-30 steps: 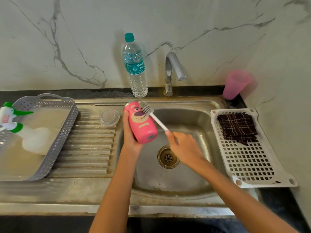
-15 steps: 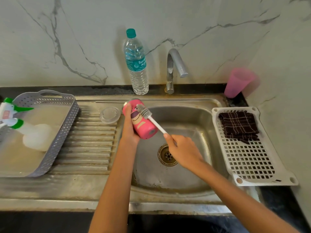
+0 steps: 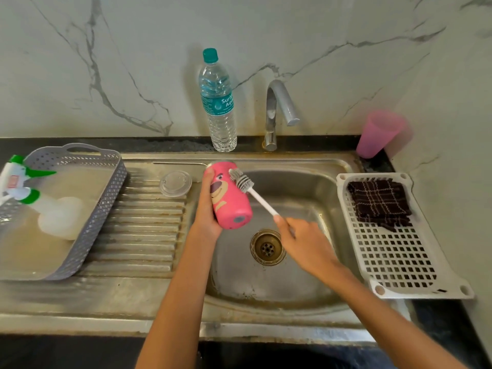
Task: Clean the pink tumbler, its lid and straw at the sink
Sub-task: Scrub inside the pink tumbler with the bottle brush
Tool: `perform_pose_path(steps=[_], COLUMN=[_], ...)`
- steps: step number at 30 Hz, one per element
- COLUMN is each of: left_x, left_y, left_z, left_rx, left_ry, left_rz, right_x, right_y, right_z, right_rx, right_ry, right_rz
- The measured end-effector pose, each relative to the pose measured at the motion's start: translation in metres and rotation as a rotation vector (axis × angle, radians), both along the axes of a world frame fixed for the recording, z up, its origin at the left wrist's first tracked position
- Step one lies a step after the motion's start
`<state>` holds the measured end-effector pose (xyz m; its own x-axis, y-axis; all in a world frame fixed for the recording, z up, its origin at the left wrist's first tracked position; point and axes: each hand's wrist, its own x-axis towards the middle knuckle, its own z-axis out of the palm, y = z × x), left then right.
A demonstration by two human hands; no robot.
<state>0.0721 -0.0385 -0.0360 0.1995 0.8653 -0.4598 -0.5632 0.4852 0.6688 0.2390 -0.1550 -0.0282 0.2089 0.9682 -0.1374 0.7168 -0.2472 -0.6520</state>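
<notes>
Left hand [image 3: 210, 209]: wrapped round the pink cylindrical tumbler [image 3: 230, 198] with a printed bear face. It is tilted, base toward me, up and left of the round brass drain [image 3: 267, 247].
Right hand [image 3: 306, 243]: fingers closed on the handle end of the white-handled, grey-bristled bottle brush [image 3: 253, 191], just right of the drain. The bristles lie on the tumbler's outer wall near its mouth.
Done (judged): outside scrub under way; I cannot tell about the inside.
Left to do: the clear round plastic lid [image 3: 175, 183] and the thin metal straw [image 3: 178, 163], both left of the drain on the ribbed board, then rinsing. The curved steel tap [image 3: 277, 113] behind the drain shows no water.
Change: the tumbler has turned since half a second ago and the bear face shows fuller. The brush stays high on the wall.
</notes>
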Motion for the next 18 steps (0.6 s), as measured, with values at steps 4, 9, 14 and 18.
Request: perform_pose_path(steps=[4, 9, 14, 18], left_x=[0.02, 0.019, 0.027, 0.035], left_y=[-0.015, 0.007, 0.008, 0.0], left_z=[-0.001, -0.008, -0.022, -0.028], left_rx=[-0.058, -0.064, -0.043, -0.031], left_ry=[-0.026, -0.081, -0.157, -0.139], left_rz=[-0.043, 0.324, 0.502, 0.461], right_x=[0.004, -0.01, -0.022, -0.025], right_y=[0.035, 0.007, 0.011, 0.029], right_z=[0.006, 0.001, -0.005, -0.009], right_rx=[0.015, -0.074, -0.161, -0.243], right_ry=[0.045, 0.094, 0.35, 0.603], right_rz=[-0.073, -0.041, -0.142, -0.287])
